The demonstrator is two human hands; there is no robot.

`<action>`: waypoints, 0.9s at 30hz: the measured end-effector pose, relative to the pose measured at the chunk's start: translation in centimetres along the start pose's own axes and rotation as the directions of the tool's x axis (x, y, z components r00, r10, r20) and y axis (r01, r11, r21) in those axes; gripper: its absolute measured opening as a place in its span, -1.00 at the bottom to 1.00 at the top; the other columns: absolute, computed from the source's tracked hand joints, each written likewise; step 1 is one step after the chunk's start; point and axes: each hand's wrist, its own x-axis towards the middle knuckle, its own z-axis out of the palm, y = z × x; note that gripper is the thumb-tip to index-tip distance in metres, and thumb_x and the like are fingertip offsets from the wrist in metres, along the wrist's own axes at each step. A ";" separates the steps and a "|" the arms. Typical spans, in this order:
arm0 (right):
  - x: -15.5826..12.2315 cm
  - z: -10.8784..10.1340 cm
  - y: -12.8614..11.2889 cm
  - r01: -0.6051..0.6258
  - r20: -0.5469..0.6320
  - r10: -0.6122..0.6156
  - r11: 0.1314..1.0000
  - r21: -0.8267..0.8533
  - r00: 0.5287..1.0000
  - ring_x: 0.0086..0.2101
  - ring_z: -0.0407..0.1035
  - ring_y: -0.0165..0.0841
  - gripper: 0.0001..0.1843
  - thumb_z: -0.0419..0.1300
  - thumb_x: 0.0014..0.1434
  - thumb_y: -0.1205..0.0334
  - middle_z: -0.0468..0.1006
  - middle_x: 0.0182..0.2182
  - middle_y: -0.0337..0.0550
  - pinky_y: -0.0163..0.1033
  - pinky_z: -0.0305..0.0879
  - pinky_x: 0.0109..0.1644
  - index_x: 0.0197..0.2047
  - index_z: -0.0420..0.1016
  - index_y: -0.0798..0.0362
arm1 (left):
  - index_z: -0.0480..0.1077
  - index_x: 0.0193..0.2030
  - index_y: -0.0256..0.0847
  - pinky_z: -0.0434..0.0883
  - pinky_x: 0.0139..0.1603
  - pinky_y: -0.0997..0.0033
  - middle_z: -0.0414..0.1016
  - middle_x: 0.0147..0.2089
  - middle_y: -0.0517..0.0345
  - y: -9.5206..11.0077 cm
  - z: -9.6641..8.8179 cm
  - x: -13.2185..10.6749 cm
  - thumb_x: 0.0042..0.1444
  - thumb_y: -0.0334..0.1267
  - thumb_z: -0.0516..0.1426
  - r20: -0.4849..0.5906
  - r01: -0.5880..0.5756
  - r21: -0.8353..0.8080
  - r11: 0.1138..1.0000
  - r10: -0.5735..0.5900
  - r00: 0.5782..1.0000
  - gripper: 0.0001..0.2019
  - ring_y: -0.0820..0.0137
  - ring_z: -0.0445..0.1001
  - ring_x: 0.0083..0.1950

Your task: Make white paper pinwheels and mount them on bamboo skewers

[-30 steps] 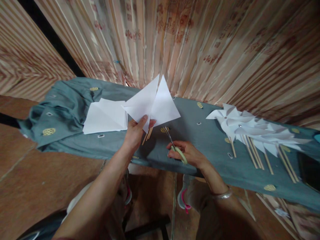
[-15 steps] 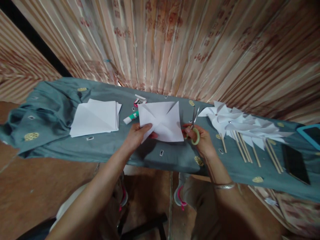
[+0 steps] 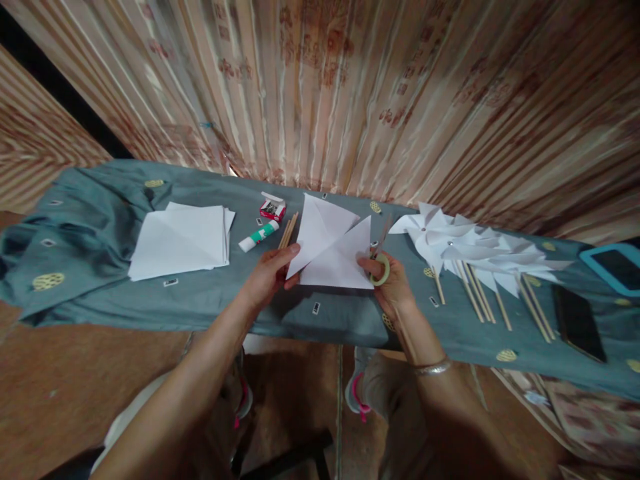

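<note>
A white square sheet of paper, with cuts running in from its corners, is held above the cloth. My left hand pinches its left edge between thumb and fingers. My right hand has the scissors by their pale green handles, blades pointing up and away. The right fingertips also touch the sheet's right side. Partly behind the sheet lie several thin wooden sticks. A green and white glue stick and an open red and white small box lie left of them.
A stack of white paper lies to the left on the grey-green tablecloth. On the right are several paper pinwheels on sticks, a black phone and a blue-framed device. A pleated curtain hangs behind the table.
The sheet has turned and tilted in my hands, and the sticks behind it now show. My right hand, still with the scissors, has come up against the paper's right side.
</note>
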 end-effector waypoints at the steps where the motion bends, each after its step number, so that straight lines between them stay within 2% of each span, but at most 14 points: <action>1: 0.1 0.0 0.0 0.004 -0.023 -0.004 1.000 0.021 1.000 -0.55 0.36 -0.44 -0.67 0.48 -0.36 0.21 0.54 -0.57 -0.35 -0.30 0.31 -0.42 -0.47 0.50 0.04 | 0.36 -0.62 -0.26 -0.05 -0.67 0.53 0.20 -0.72 0.28 0.2 0.1 -0.1 -0.12 0.10 0.26 0.014 -0.005 -0.043 0.999 0.005 1.000 -0.58 0.62 0.03 -0.72; 5: 0.4 0.3 -0.1 0.026 -0.067 -0.018 0.993 0.114 0.998 -0.52 0.40 -0.41 -0.70 0.45 -0.32 0.26 0.55 -0.54 -0.35 -0.29 0.33 -0.41 -0.47 0.46 0.04 | 0.41 -0.50 -0.29 -0.04 -0.68 0.54 0.34 -0.62 0.25 0.3 0.5 -0.3 -0.17 0.12 0.28 0.047 -0.002 -0.249 0.969 0.014 0.999 -0.56 0.67 0.00 -0.72; 7: 0.5 0.5 -0.1 0.031 -0.068 -0.021 0.988 0.153 0.997 -0.49 0.41 -0.40 -0.69 0.45 -0.32 0.27 0.56 -0.51 -0.35 -0.27 0.35 -0.38 -0.44 0.47 0.04 | 0.40 -0.50 -0.27 0.06 -0.66 0.56 0.40 -0.58 0.21 -0.1 0.8 -0.4 -0.19 0.08 0.31 0.013 0.014 -0.347 0.938 -0.010 1.000 -0.59 0.64 0.13 -0.68; 9: 0.5 0.8 0.2 0.046 -0.071 -0.034 0.985 0.167 0.997 -0.49 0.40 -0.42 -0.68 0.46 -0.32 0.26 0.55 -0.51 -0.35 -0.28 0.36 -0.34 -0.44 0.48 0.04 | 0.40 -0.49 -0.26 0.22 -0.58 0.56 0.47 -0.50 0.18 -0.8 1.2 -0.5 -0.25 -0.02 0.37 -0.045 0.039 -0.416 0.908 -0.063 0.997 -0.63 0.53 0.37 -0.53; 10: 0.4 1.0 0.4 0.065 -0.075 -0.053 0.985 0.163 0.996 -0.48 0.40 -0.43 -0.68 0.46 -0.31 0.26 0.54 -0.51 -0.35 -0.28 0.36 -0.32 -0.44 0.47 0.04 | 0.42 -0.47 -0.25 0.33 -0.48 0.53 0.50 -0.46 0.18 -1.2 1.6 -0.5 -0.29 -0.07 0.40 -0.062 0.059 -0.427 0.902 -0.094 0.994 -0.65 0.46 0.46 -0.43; 12: 0.3 1.4 1.0 0.102 -0.071 -0.094 0.986 0.131 0.993 -0.48 0.39 -0.45 -0.68 0.47 -0.29 0.23 0.53 -0.50 -0.36 -0.29 0.35 -0.31 -0.43 0.48 0.04 | 0.47 -0.32 -0.21 0.43 -0.33 0.45 0.55 -0.34 0.21 -2.0 2.4 -0.6 -0.30 -0.23 0.41 -0.088 0.067 -0.400 0.914 -0.111 0.990 -0.65 0.41 0.50 -0.32; 15: -0.3 2.2 1.7 0.114 -0.014 -0.113 0.991 0.065 0.993 -0.47 0.38 -0.43 -0.67 0.46 -0.23 0.16 0.55 -0.47 -0.33 -0.27 0.34 -0.32 -0.37 0.51 0.03 | 0.46 -0.13 -0.18 0.45 -0.22 0.38 0.58 -0.20 0.17 -2.8 3.5 -0.5 -0.25 -0.34 0.38 -0.150 -0.007 -0.321 0.947 -0.044 0.988 -0.55 0.34 0.53 -0.22; 18: -1.0 2.9 2.0 0.107 0.047 -0.107 0.994 -0.005 0.993 -0.46 0.38 -0.40 -0.65 0.46 -0.21 0.12 0.56 -0.45 -0.28 -0.25 0.33 -0.34 -0.33 0.53 0.03 | 0.43 -0.03 -0.19 0.46 -0.13 0.32 0.58 -0.13 0.10 -2.9 3.9 -0.3 -0.22 -0.37 0.36 -0.221 -0.094 -0.288 0.953 0.029 0.975 -0.48 0.26 0.53 -0.11; 23: -1.9 2.4 1.6 0.038 0.202 -0.002 0.984 -0.172 0.979 -0.52 0.33 -0.42 -0.54 0.36 -0.09 -0.12 0.56 -0.50 -0.22 -0.29 0.23 -0.42 -0.26 0.53 0.06 | 0.44 -0.05 -0.22 0.48 -0.19 0.37 0.59 -0.18 0.12 -1.7 2.2 0.5 -0.23 -0.39 0.33 -0.314 -0.156 -0.266 0.951 0.068 0.947 -0.50 0.32 0.54 -0.21; 25: -2.3 1.8 1.5 -0.010 0.299 0.085 0.969 -0.246 0.951 -0.50 0.35 -0.42 -0.46 0.31 -0.08 -0.22 0.59 -0.45 -0.15 -0.30 0.21 -0.43 -0.22 0.51 0.07 | 0.43 -0.04 -0.22 0.48 -0.20 0.42 0.59 -0.21 0.12 -1.1 1.2 0.9 -0.26 -0.40 0.35 -0.355 -0.198 -0.252 0.947 0.100 0.929 -0.46 0.34 0.54 -0.21; 27: -2.8 1.3 1.5 -0.052 0.394 0.178 0.950 -0.309 0.902 -0.46 0.37 -0.41 -0.41 0.29 -0.08 -0.26 0.61 -0.39 -0.10 -0.30 0.23 -0.38 -0.19 0.49 0.08 | 0.42 -0.01 -0.22 0.48 -0.23 0.42 0.60 -0.22 0.11 -0.6 0.4 1.1 -0.29 -0.40 0.35 -0.376 -0.229 -0.244 0.942 0.125 0.918 -0.42 0.33 0.54 -0.21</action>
